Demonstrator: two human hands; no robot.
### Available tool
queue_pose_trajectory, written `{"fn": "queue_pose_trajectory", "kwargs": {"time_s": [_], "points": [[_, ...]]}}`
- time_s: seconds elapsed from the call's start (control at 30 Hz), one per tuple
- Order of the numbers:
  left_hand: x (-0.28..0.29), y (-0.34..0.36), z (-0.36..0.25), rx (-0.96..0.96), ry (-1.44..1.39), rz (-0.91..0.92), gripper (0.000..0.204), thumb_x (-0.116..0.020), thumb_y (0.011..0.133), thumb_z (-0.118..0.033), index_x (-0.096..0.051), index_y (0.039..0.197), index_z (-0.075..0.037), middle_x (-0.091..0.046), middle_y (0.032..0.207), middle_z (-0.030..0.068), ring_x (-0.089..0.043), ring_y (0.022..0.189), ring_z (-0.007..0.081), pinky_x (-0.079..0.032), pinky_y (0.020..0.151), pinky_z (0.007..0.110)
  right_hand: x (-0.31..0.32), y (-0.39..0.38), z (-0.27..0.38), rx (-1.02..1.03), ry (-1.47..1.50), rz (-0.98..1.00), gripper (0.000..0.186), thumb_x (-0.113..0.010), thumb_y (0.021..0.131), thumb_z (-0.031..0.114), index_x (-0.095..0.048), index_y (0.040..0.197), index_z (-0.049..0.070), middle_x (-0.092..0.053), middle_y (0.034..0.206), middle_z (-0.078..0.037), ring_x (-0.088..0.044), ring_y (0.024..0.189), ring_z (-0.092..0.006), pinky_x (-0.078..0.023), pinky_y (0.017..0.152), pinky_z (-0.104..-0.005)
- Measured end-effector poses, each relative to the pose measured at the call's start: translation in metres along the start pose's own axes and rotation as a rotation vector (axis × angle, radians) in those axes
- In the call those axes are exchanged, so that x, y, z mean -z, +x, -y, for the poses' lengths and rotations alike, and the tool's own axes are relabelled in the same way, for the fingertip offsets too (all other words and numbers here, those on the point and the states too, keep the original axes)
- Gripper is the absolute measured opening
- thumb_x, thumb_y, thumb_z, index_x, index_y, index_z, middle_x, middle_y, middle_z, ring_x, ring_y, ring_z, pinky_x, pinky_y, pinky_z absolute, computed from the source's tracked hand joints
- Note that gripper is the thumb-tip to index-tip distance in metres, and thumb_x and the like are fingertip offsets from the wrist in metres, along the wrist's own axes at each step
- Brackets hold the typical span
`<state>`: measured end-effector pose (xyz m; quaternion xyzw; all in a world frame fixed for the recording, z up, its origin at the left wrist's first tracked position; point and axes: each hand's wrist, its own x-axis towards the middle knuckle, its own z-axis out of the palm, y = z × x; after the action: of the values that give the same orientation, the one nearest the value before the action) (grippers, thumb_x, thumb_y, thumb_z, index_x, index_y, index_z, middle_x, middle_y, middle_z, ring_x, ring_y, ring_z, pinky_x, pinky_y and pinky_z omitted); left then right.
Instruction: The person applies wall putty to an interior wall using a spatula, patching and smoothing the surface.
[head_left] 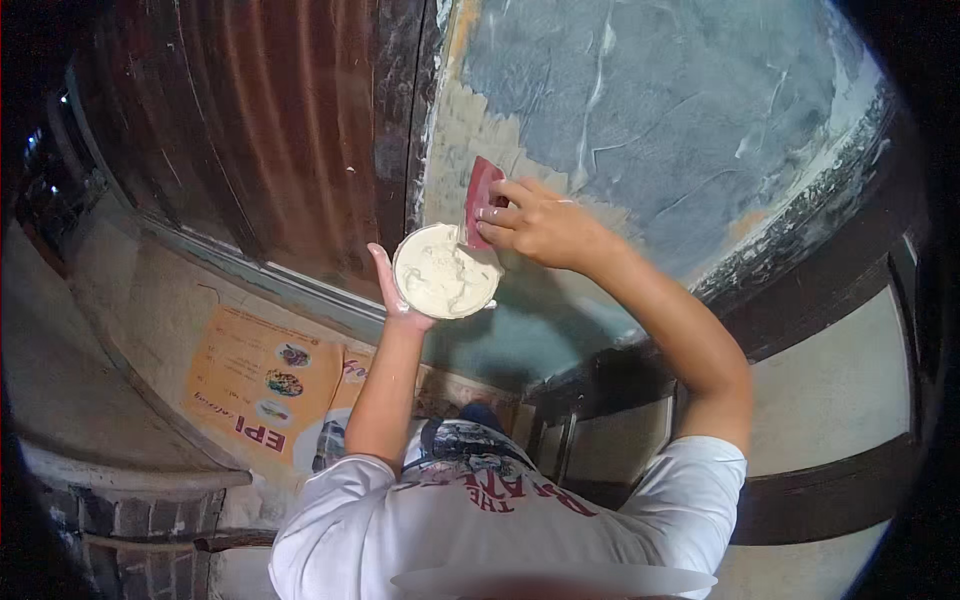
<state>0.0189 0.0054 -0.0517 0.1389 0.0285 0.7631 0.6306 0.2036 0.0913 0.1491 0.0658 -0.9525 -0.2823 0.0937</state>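
My left hand (392, 290) supports a round container of cream-coloured putty (447, 275) from below and the side, thumb up along its left rim. Just above the container's right edge, my right hand (530, 222) grips a red putty scraper (482, 205) between thumb and fingers. The scraper's lower corner touches or overlaps the putty at the rim; which one I cannot tell. Pale smears mark the fingers of both hands. Beyond them stands a wall (660, 110) with a patchy grey-blue coat and a bare beige strip (468, 125) along its left edge.
A dark brown wooden door (270, 110) adjoins the wall on the left. An orange printed banner (260, 375) lies on the floor at lower left, near a curved ledge (130, 470). Dark-framed pale panels (835, 385) stand on the right, close to my right elbow.
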Motion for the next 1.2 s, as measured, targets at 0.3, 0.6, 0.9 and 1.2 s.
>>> {"fn": "queue_pose_trajectory", "kwargs": {"time_s": [0.3,0.6,0.9,1.2], "points": [[-0.008,0.000,0.009,0.039,-0.028,-0.008,0.105,-0.037,0.088,-0.086,-0.052,0.141,0.003,-0.061,0.137,0.0195,-0.062,0.121,0.0354,-0.050,0.104,0.051,-0.018,-0.008,0.007,-0.006,-0.028,-0.017,0.031,-0.064,0.079,0.017,-0.072,0.109,0.010,-0.068,0.120,-0.002,-0.055,0.123,-0.0276,-0.045,0.107,-0.0433],[-0.015,-0.001,0.013,0.095,-0.092,0.025,0.107,-0.036,0.086,-0.088,-0.049,0.143,0.002,-0.057,0.141,0.0202,-0.059,0.124,0.0371,-0.047,0.106,0.054,-0.024,-0.023,0.009,-0.050,-0.002,-0.103,0.037,-0.065,0.081,0.018,-0.070,0.116,0.011,-0.068,0.123,-0.003,-0.058,0.120,-0.0286,-0.048,0.101,-0.0438],[-0.020,0.002,0.021,0.111,-0.019,0.007,0.109,-0.033,0.086,-0.089,-0.048,0.144,0.002,-0.055,0.144,0.0200,-0.057,0.128,0.0364,-0.044,0.110,0.052,-0.017,-0.032,0.006,-0.181,0.066,-0.192,0.033,-0.066,0.081,0.015,-0.069,0.114,0.014,-0.070,0.115,0.000,-0.058,0.114,-0.0269,-0.047,0.093,-0.0434],[-0.014,0.008,0.014,0.142,-0.017,0.032,0.110,-0.033,0.082,-0.093,-0.051,0.143,-0.004,-0.057,0.142,0.0194,-0.056,0.127,0.0389,-0.046,0.107,0.059,0.000,-0.043,-0.028,-0.588,0.092,-0.142,0.055,-0.067,0.080,-0.001,-0.058,0.132,0.014,-0.067,0.109,-0.002,-0.056,0.100,-0.0249,-0.035,0.087,-0.0421]]}}
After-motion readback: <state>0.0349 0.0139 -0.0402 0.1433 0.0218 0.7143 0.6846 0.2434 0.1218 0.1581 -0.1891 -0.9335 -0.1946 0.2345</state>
